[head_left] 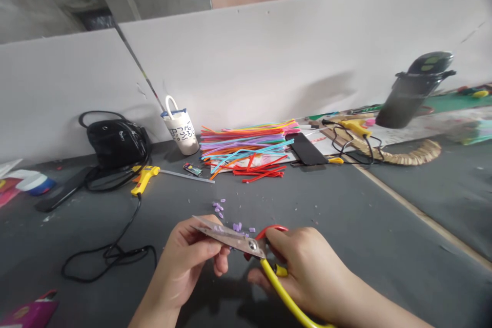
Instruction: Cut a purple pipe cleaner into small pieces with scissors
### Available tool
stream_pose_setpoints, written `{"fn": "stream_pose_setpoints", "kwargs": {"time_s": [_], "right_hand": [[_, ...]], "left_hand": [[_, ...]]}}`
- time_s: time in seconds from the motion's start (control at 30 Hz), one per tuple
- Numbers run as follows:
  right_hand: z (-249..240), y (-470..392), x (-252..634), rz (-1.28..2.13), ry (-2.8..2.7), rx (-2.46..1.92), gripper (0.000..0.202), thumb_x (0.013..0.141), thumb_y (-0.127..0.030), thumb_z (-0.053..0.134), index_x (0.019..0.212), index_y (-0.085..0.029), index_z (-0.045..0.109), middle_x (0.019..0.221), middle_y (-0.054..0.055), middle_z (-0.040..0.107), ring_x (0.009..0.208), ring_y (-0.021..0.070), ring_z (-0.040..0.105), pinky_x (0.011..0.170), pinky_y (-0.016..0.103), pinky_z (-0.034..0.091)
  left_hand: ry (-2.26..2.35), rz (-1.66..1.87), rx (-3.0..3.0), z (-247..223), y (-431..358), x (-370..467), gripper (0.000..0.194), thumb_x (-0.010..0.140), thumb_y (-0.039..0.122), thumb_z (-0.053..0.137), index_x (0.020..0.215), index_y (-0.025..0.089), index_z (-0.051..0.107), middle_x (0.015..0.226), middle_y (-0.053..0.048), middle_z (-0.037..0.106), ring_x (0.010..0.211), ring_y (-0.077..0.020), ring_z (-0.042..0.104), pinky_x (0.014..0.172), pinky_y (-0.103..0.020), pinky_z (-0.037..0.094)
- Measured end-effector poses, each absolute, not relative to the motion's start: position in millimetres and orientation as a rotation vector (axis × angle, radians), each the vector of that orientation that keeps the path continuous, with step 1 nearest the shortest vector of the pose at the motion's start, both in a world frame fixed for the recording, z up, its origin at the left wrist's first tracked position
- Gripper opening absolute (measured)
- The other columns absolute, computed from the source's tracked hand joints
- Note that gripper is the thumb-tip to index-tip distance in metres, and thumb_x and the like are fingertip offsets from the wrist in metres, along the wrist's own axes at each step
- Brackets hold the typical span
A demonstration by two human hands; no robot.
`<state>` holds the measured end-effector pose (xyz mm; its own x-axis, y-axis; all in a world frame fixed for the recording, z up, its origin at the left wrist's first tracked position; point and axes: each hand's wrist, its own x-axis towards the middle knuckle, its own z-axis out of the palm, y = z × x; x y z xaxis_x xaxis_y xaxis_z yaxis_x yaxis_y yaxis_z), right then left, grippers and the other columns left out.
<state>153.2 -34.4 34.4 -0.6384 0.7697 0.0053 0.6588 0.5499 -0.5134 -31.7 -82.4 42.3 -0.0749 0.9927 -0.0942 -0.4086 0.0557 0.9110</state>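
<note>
My right hand (307,261) grips a pair of scissors (234,240) with one yellow handle and one red part near the pivot. Their blades point left, slightly apart, and lie across the fingers of my left hand (192,256). Thumb and fingers of that hand are closed in a pinch right behind the blades; what they hold, if anything, is hidden. Small purple cut pieces (218,207) lie on the dark table just beyond the blades, and more purple pieces (237,227) show next to the scissors.
Behind lie a bundle of colourful pipe cleaners (246,142), loose red ones (265,171) and a black phone (307,149). Yellow glue guns (145,180) with cords sit left and right. A white cup (181,133), black bag (115,141) and dark tumbler (407,95) stand near the partition (246,72).
</note>
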Motion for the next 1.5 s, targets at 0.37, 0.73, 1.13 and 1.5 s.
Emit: {"fn": "stream_pose_setpoints", "kwargs": {"time_s": [0.37,0.73,1.13,1.5], "right_hand": [[30,-28,154,0.61,-2.414,-1.247,0.034,0.069,-0.051,0.061,0.081,-0.021,0.052,0.068,0.0,0.058,0.058,0.0164,0.052,0.053,0.023,0.033],[17,-10,157,-0.023,-2.47,-1.246,0.034,0.073,-0.047,0.06,0.084,-0.015,0.057,0.086,0.009,0.055,0.083,0.0272,0.05,0.077,0.039,0.036],[25,-2,163,0.644,-2.248,-1.421,0.021,0.08,-0.039,0.05,0.083,-0.018,0.053,0.08,0.005,0.059,0.068,0.0192,0.054,0.059,0.028,0.038],[25,-27,148,1.447,-1.969,-1.015,0.014,0.074,-0.018,0.049,0.063,-0.019,0.04,0.058,-0.006,0.042,0.054,0.0088,0.036,0.05,0.019,0.03]], "left_hand": [[1.096,1.477,0.753,35,-78,-34,0.003,0.065,0.015,0.068,0.064,0.015,0.066,0.06,-0.001,0.065,0.049,-0.0097,0.056,0.045,-0.019,0.044],[1.448,1.522,1.238,37,-89,-12,0.012,0.072,0.016,0.062,0.061,0.017,0.064,0.103,-0.009,0.068,0.053,-0.0101,0.055,0.046,-0.021,0.044],[1.492,1.487,1.149,25,-79,-14,0.008,0.078,0.02,0.055,0.071,0.017,0.059,0.076,-0.002,0.058,0.056,-0.0112,0.052,0.047,-0.021,0.041],[1.643,1.138,1.711,2,-88,18,0.015,0.068,0.005,0.047,0.063,0.017,0.054,0.064,-0.002,0.052,0.056,-0.0148,0.051,0.051,-0.024,0.04]]}}
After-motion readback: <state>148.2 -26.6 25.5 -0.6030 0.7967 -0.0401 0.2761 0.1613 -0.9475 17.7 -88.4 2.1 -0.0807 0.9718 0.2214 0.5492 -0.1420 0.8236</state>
